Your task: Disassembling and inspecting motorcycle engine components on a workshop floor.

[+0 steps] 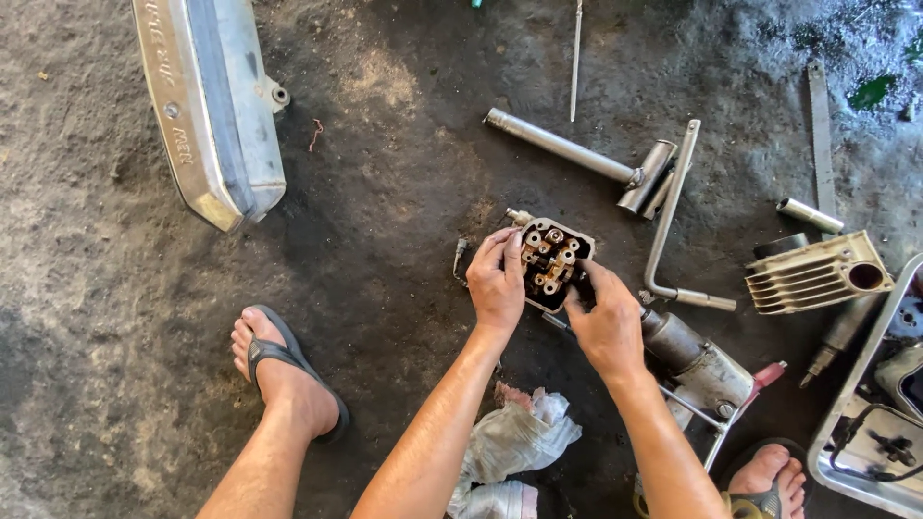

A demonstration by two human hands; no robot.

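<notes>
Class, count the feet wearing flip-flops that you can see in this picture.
2: one foot lower left on the ground, another foot at the bottom right edge, partly cut off.

Setting: informal repair workshop, work done on ground. Evidence: oil-stained dirt floor (115,288), scattered metal wrenches (615,173), finned engine part (817,274), greasy rag (514,442).

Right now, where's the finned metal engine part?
In the head view, the finned metal part lies on the ground at right, beyond the right hand, between the bent bar and the tray.
</notes>
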